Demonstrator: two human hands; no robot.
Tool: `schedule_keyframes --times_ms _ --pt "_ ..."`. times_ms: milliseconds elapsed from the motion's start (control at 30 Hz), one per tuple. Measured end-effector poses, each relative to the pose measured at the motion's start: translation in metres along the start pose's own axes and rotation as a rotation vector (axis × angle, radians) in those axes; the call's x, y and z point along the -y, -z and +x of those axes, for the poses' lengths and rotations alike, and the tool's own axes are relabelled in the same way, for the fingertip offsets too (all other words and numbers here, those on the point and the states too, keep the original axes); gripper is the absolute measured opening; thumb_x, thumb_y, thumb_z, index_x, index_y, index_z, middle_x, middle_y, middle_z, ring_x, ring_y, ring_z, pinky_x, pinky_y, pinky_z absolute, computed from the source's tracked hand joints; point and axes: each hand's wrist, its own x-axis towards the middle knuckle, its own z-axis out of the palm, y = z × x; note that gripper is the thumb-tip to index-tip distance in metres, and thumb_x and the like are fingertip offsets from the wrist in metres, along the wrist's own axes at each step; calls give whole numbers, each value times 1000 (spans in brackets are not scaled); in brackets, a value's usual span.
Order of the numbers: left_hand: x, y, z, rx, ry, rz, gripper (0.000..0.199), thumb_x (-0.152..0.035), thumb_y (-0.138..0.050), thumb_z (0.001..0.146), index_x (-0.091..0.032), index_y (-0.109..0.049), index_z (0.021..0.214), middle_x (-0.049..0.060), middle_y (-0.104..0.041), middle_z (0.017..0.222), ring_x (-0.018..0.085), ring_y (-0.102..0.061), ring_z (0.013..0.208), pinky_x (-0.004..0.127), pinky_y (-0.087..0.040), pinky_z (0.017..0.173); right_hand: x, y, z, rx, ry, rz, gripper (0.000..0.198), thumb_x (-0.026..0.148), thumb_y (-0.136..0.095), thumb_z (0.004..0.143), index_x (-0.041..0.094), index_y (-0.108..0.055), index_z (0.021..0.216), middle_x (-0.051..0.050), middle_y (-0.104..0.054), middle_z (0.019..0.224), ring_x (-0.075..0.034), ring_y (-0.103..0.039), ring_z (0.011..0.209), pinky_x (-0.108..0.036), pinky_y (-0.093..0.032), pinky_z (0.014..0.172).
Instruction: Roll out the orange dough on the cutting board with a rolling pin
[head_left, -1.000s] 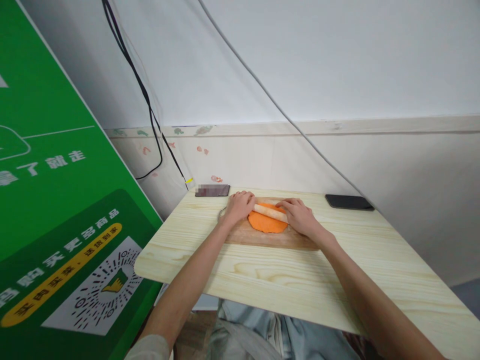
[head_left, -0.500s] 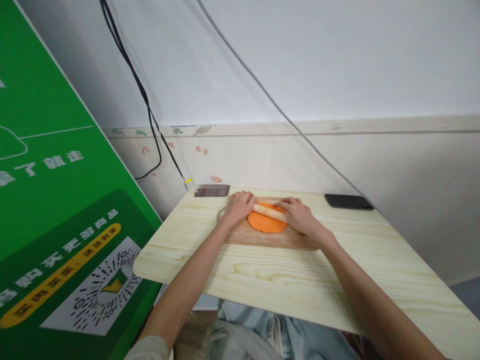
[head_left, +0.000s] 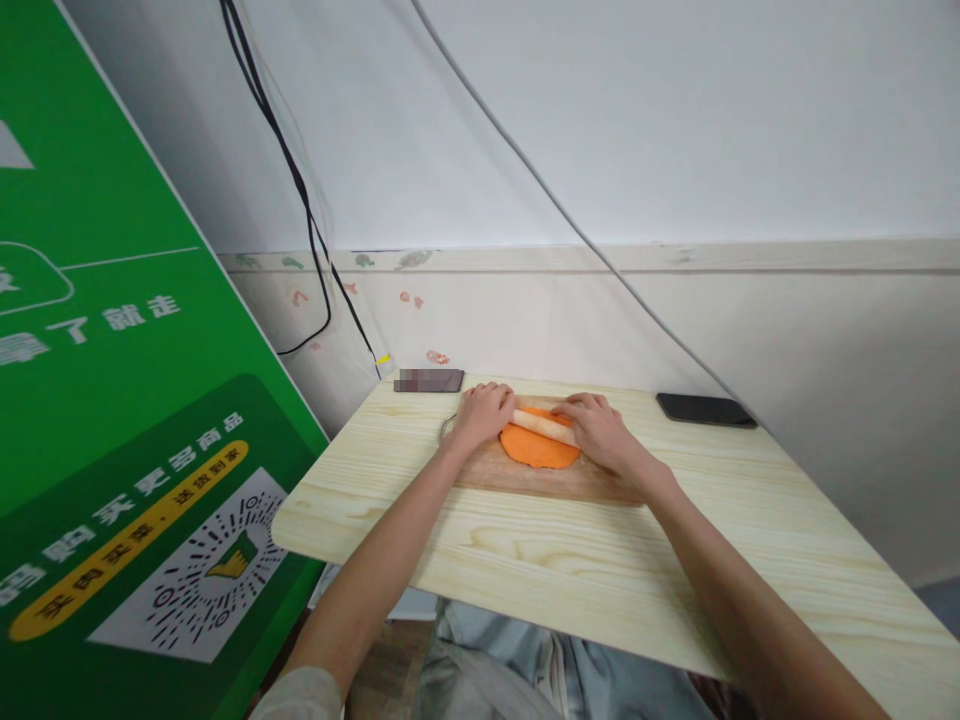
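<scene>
A pale wooden rolling pin (head_left: 545, 427) lies across a flat, rounded sheet of orange dough (head_left: 538, 450). My left hand (head_left: 486, 412) is closed over the pin's left end, and my right hand (head_left: 596, 428) grips its right end. Both ends of the pin are hidden under my fingers. Beneath the dough is a wooden cutting board (head_left: 517, 482), with a metal ring handle (head_left: 444, 428) showing at its left side, beside my left hand.
The board rests on a light wood-grain table (head_left: 525, 540) against the wall. A dark phone (head_left: 706, 410) lies at the back right, and a dark flat object (head_left: 429, 381), partly blurred out, at the back left. A green sign (head_left: 150, 400) stands at the left.
The whole view has shifted slightly, so everything sits a little further right. Both hands remain on the rolling pin, and it shows no clear movement over the dough.
</scene>
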Motion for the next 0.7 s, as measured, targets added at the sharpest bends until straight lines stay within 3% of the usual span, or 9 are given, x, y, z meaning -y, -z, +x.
schedule_keyframes --times_ms 267,467,700 --pt "-1 1 -1 -3 4 3 36 -29 -43 113 -26 -78 120 6 -80 131 25 -70 123 38 -49 109 15 8 -3 -11 28 -88 48 30 -34 111 23 -76 135 -16 -71 143 -33 -59 133 -51 -47 111" --pt "-2 1 -1 -4 2 0 36 -28 -43 112 -26 -78 118 7 -80 129 25 -70 122 38 -49 108 16 6 -3 -15 115 -125 58 61 -44 111 19 -76 135 -19 -71 144 -35 -62 131 -52 -45 113" --pt "-1 1 -1 -4 2 -4 36 -28 -43 112 -26 -78 119 7 -80 129 25 -70 123 38 -49 109 16 5 -2 -17 138 -150 55 63 -56 106 23 -73 140 -17 -71 146 -35 -61 133 -51 -44 114"
